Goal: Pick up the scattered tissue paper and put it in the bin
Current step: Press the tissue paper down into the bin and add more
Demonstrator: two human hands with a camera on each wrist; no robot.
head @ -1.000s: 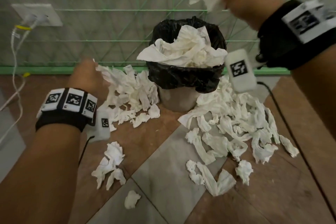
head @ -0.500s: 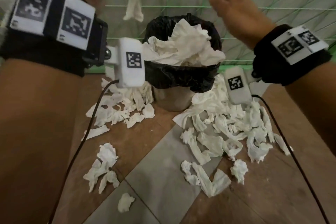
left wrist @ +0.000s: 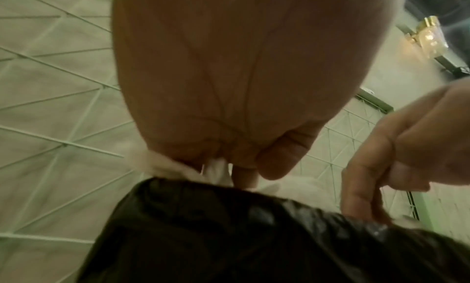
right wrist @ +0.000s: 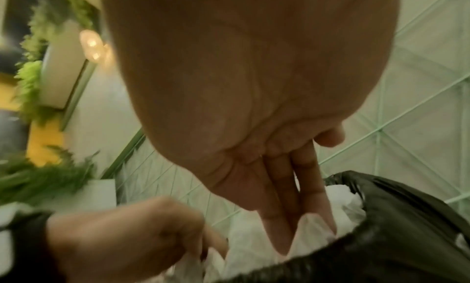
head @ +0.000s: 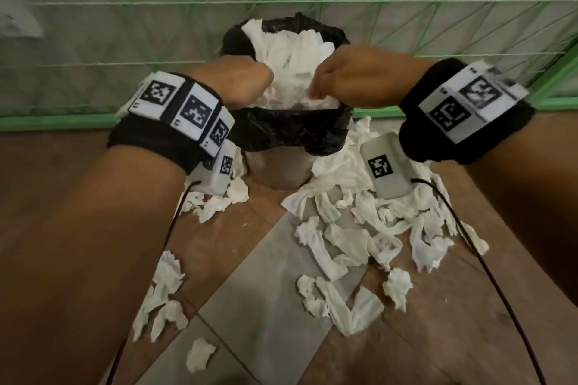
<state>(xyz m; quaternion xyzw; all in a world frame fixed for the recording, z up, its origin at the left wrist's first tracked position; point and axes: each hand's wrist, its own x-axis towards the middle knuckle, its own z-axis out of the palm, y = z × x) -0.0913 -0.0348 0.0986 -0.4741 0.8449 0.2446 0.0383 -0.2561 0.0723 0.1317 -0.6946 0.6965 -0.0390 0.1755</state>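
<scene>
Both hands lowered onto heaped tissue point(head: 294, 62), bin point(head: 281, 134) rim crowded

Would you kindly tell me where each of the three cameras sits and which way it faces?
Head: worn on the head, looks down at the bin, floor tissue, both forearms, left hand and right hand.
Left wrist: under the left palm, looks along it to the bin liner and wall; the right hand appears too.
Right wrist: under the right palm, looks along straight fingers into the bin.
All share the bin and both hands.
</scene>
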